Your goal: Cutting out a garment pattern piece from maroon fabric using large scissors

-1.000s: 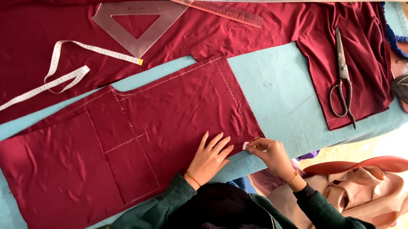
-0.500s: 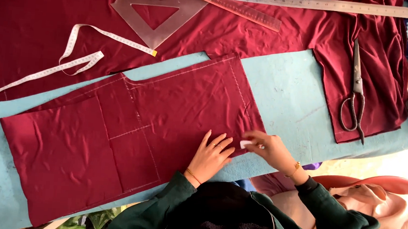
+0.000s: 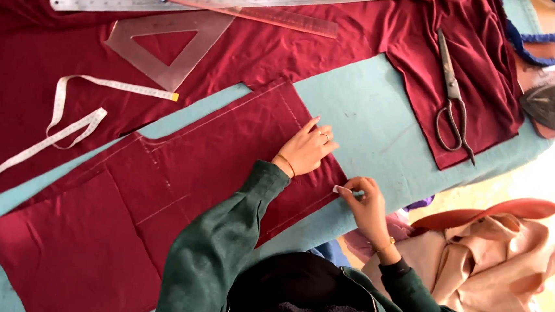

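A cut piece of maroon fabric (image 3: 157, 200) with pale chalk lines lies flat on the teal table (image 3: 371, 117). My left hand (image 3: 307, 148) presses flat on the piece near its right edge, fingers together. My right hand (image 3: 364, 204) sits at the lower right corner of the piece and pinches a small white chalk (image 3: 341, 190) between thumb and fingers. Both arms wear dark green sleeves.
A larger maroon cloth (image 3: 337, 49) covers the far side. On it lie a long metal ruler (image 3: 236, 2), a clear set square (image 3: 161, 47) and black scissors (image 3: 452, 100). A white measuring tape (image 3: 65, 121) curls at left. Peach cloth (image 3: 498, 256) hangs beyond the table's right edge.
My left hand has slid up and right along the piece toward its right edge. My right hand with the chalk has stayed near the lower corner. The view has shifted.
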